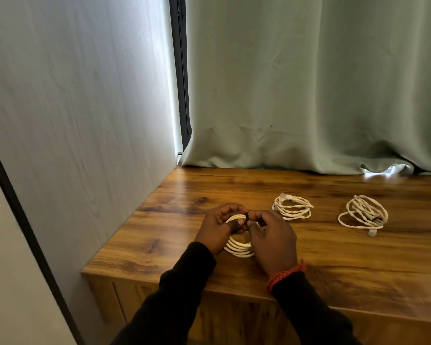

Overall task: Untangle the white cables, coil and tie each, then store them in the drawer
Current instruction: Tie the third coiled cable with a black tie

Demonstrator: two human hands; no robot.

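White cable coil (238, 246) stands on edge on the wooden table (334, 257), near its front left corner, held between both hands. The left hand (218, 227) curls round the coil's left side, and the right hand (271, 239) pinches at its top, where the fingertips of both hands meet on a small dark thing (247, 218), perhaps a tie, too small to tell. A red braided band (285, 273) circles the right wrist. Behind and to the right lies a second coil (292, 207), flat on the table, and further right a looser bundle (363, 214), apart from it. A pale green curtain (309, 83) hangs at the table's back edge.
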